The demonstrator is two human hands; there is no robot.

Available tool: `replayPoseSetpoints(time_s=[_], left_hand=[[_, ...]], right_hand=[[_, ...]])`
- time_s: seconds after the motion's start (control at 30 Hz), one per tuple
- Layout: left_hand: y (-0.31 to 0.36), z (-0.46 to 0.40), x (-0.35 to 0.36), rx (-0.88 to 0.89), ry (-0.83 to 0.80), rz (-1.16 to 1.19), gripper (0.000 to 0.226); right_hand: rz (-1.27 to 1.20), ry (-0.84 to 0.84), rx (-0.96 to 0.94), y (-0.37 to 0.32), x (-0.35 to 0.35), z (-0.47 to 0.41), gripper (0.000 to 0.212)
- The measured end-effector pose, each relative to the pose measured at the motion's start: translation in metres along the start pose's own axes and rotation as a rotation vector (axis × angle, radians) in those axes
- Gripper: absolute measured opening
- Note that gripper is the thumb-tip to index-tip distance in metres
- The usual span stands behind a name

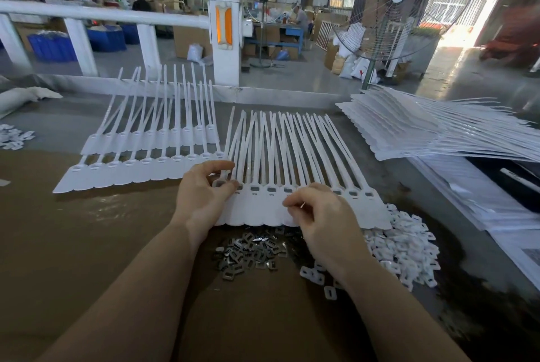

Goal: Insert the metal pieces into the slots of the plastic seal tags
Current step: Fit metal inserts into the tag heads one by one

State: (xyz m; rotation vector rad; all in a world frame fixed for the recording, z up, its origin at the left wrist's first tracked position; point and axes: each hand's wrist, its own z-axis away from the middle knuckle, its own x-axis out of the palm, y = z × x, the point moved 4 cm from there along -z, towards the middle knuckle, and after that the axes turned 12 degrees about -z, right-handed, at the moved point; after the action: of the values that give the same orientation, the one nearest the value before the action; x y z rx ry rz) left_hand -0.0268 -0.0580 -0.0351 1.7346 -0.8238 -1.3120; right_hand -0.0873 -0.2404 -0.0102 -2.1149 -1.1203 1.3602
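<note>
Both forearms reach over the brown tabletop (pixel 87 230) to a strip of joined plastic seal tags (pixel 263 209). Loose metal pieces (pixel 248 253) lie heaped just nearer than the hands, between the wrists; small, thin and probably slippery, they are best pinched by their edges. The left hand (pixel 201 192) pinches the strip's leftmost tag head, steadying it. The right hand (pixel 318 215) rests on the strip with fingers curled, apparently pinching something small, though that cannot be confirmed. The tags look light and flexible, so pressing flat should help. Several slots beyond the fingers already show dark inserts.
</note>
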Motion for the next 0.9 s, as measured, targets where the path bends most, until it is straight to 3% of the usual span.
replayPoseSetpoints(time_s=[0.73,0.9], left_hand=[[0.004,0.001,0.002,0.046,0.009,-0.120,0.014],[0.004,0.002,0.001,0.039,0.003,-0.130,0.013]], right_hand=[[0.044,0.101,-0.091,0.009,-0.003,0.009,0.011],[0.029,0.198,-0.078,0.012,-0.009,0.007,0.014]])
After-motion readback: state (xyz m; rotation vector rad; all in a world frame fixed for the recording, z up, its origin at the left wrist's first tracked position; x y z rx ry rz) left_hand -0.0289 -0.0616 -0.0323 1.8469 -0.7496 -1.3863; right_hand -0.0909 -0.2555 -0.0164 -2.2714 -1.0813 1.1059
